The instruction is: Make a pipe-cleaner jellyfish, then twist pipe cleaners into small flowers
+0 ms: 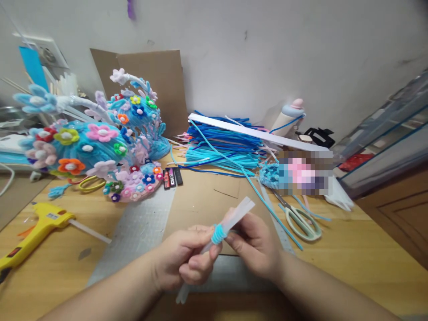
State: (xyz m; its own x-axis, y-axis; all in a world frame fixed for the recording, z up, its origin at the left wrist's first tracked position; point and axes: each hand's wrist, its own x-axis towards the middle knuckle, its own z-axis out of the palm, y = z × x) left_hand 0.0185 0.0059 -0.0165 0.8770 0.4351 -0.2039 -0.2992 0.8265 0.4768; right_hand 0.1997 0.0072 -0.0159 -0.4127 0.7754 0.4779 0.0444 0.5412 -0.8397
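Biggest risk, probably: slippage or unwinding of the light-blue coil along the whitish sticks, from a slack pinch at the left grip or an uneven pull at the right grip. Also possible: gaps or overlapped turns, from poor tension; a twist between the sticks, apparently two side by side, from too much sideways pressure. Lesser risk: a snag on the loose blue stem, diagonal to the right of the grips, or a bump against the scissors, toward the right edge of the desk. Glue gun well apart, by the left edge; hot or not, cannot tell.

Coil position: wrapped around the sticks, roughly mid-length, between both grips, held up near the middle of the desk's near edge. Sticks tilted, upper end toward the far right corner, lower end out below the left grip, toward the near edge. Left grip: closed around the sticks, thumb up against the coil. Right grip: fingers curled behind the sticks, thumb right beside the coil; cannot tell whether pinched on a free end, too hidden.
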